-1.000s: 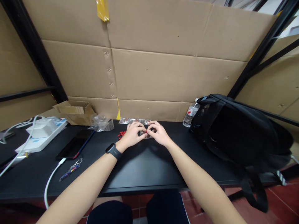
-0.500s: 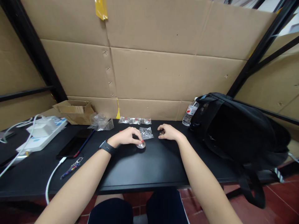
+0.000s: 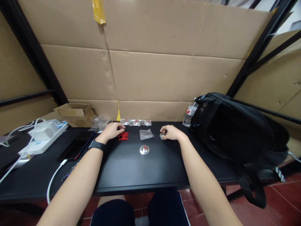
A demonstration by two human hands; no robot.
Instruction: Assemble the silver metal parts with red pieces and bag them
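Note:
My left hand (image 3: 113, 130), a dark watch on its wrist, hovers at the upper left edge of a small heap of red pieces (image 3: 124, 136). Its fingers are loosely curved and apart, with nothing visible in them. A round silver disc (image 3: 142, 150) with a red upright piece at its centre lies flat on the black table, apart from both hands. On the right, my right hand (image 3: 171, 132) has its fingers closed on a shiny round metal disc (image 3: 162, 136), partly covered by the fingertips. Between the hands lies a clear plastic bag (image 3: 146, 134).
Along the back, several wrapped silver discs with red centres (image 3: 136, 122) form a row. A water bottle (image 3: 188, 116) and black backpack (image 3: 235, 135) stand right. At left are a cardboard box (image 3: 77, 115), crumpled plastic (image 3: 98, 124), a phone (image 3: 76, 146) and a power strip (image 3: 44, 141).
My left hand has let go of the silver disc with the red centre and moved left to the red pieces. My right hand has stayed nearly in place.

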